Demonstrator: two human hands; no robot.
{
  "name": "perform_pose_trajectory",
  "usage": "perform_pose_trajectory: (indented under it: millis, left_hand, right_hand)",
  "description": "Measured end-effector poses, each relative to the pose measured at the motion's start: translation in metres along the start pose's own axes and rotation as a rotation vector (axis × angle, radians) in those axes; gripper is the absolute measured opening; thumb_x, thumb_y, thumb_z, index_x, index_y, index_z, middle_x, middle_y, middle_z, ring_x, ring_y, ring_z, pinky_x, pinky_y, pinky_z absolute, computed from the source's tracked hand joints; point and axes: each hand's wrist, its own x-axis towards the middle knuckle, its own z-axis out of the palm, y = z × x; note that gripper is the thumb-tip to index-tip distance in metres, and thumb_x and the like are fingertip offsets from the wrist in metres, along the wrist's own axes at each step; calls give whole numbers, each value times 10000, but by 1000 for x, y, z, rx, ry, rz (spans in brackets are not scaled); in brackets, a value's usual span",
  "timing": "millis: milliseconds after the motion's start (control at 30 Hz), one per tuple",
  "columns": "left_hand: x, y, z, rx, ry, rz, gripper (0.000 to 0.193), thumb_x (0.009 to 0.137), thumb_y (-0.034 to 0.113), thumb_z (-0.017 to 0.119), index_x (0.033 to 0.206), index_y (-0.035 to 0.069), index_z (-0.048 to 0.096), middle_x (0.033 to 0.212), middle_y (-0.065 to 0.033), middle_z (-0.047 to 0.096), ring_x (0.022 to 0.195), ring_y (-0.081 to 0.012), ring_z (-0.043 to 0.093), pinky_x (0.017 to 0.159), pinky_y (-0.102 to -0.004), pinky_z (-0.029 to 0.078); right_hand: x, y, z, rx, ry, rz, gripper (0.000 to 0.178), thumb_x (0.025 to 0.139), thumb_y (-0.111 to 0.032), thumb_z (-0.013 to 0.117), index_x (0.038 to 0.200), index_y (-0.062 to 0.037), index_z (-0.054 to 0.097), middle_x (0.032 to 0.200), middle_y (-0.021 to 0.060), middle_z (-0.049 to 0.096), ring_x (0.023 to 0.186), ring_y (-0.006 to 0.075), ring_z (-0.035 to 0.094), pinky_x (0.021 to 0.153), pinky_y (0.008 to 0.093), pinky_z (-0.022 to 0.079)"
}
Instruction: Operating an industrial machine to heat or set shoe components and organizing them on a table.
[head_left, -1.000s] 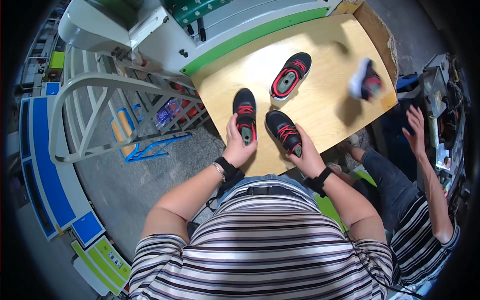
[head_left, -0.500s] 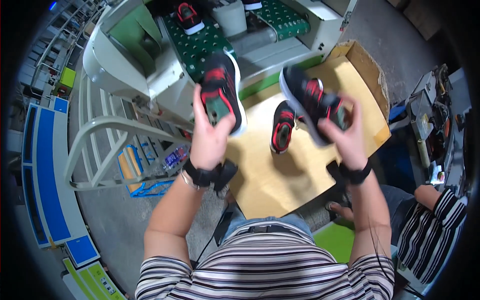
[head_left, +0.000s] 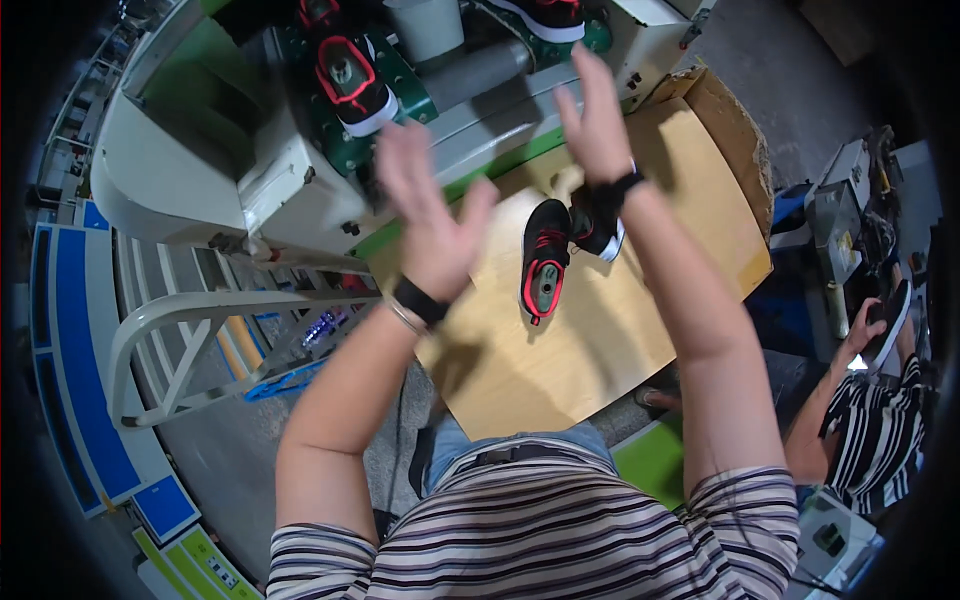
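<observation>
The person's left hand (head_left: 437, 228), empty with thumb spread wide, is just beside a black-and-red shoe (head_left: 345, 76); the right hand (head_left: 600, 132), likewise empty and spread, nears another shoe (head_left: 553, 14).

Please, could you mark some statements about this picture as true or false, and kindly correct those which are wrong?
1. Two dark shoes rest on the wooden tabletop. True.
2. The left hand is closed around a shoe. False: it is open, fingers extended, holding nothing.
3. Black bands are worn on both of the person's wrists. True.
4. The right hand lies flat on the tabletop. False: it is raised, open, near the right machine shoe.
5. A pale bucket-shaped part is between the left machine shoe and the right one. True.
</observation>
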Motion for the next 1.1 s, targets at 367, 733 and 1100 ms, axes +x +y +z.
perform_pose_trajectory:
  millis: [367, 733, 1100]
  left_hand:
    - [-161, 13, 116, -465, -502, -418, 999, 730, 120, 709, 1548, 94, 134, 1590, -248, 133, 1469, -414, 175, 1195, -461, 188]
    - [-235, 16, 8, -418, -579, -448, 924, 782, 39, 673, 1525, 51, 126, 1538, -268, 221, 1439, -422, 246, 1185, -430, 228]
    - [-162, 27, -117, -1420, -401, -1243, 659, 811, -11, 599, 1438, 5, 396, 1337, -143, 558, 1212, -250, 569, 1045, -369, 441]
  right_hand:
    - [-220, 32, -121, 226, -70, 935, 1012, 749, -171, 796, 1512, 10, 157, 1429, 264, 375, 1340, 324, 399, 1104, 372, 351]
    - [-317, -141, -121, 224, -448, 771, 873, 778, -87, 721, 1498, 14, 237, 1383, 262, 430, 1302, 369, 448, 1101, 392, 359]
    - [-355, -170, -145, 376, -604, 744, 976, 699, -77, 783, 1502, 23, 238, 1358, 265, 461, 1272, 379, 480, 1091, 403, 380]
